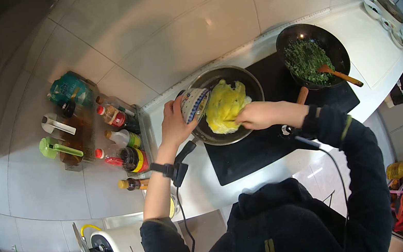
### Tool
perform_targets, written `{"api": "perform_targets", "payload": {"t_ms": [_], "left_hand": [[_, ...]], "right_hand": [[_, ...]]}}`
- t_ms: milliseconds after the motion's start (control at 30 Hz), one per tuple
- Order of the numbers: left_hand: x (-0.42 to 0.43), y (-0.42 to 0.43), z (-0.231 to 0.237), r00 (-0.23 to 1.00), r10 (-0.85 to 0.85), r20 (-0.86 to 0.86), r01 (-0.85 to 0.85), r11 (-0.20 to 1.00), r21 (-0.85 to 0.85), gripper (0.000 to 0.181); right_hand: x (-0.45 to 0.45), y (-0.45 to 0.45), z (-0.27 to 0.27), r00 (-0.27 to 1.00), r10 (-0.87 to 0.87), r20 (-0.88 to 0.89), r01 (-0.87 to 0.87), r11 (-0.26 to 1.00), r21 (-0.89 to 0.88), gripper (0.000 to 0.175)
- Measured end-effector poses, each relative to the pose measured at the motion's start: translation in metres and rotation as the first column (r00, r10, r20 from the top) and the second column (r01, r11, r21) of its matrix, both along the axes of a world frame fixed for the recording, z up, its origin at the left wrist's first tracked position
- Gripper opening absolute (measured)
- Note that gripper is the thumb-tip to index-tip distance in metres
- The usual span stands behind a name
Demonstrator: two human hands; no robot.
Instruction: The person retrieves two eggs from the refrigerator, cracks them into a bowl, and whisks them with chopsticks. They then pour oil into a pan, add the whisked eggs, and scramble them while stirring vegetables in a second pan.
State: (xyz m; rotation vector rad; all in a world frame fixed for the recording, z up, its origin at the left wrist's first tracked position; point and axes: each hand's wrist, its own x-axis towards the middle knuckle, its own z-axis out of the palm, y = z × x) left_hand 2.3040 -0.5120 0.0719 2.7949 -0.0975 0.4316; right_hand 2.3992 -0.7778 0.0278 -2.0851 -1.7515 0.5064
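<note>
A patterned ceramic bowl [194, 103] is gripped by my left hand [177, 123], tilted over the left side of a frying pan [255, 79]. My right hand [256, 115] pinches the lower right edge of a yellow and green cloth-like thing [224, 107], which lies in or over the pan; its exact material I cannot tell. The pan stands on the left part of a black cooktop [246, 162]. At the cooktop's far right, a dark wok [335, 43] holds chopped greens [307, 59], with a wooden spatula [342, 75] resting in them.
Sauce bottles [134, 157] crowd a rack at the left wall. Containers with a green handle [60, 147] and a white handle stand beyond them. A white rice cooker [126, 248] with a raised lid is at the lower left. Small dishes [371, 8] sit at the counter's far right. Cables hang from both wrists.
</note>
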Motion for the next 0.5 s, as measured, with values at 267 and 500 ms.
{"api": "perform_targets", "payload": {"t_ms": [267,500], "left_hand": [[0.001,0.008,-0.004,0.999,0.038,-0.003,-0.038,0.999,0.03,0.075],[0.016,0.019,-0.011,0.998,-0.063,0.023,0.063,0.998,-0.004,0.072]], "right_hand": [[-0.002,-0.006,0.011,0.993,-0.104,0.06,0.102,0.994,0.048,0.027],[0.005,-0.015,0.03,0.967,-0.252,0.024,0.246,0.957,0.151,0.025]]}}
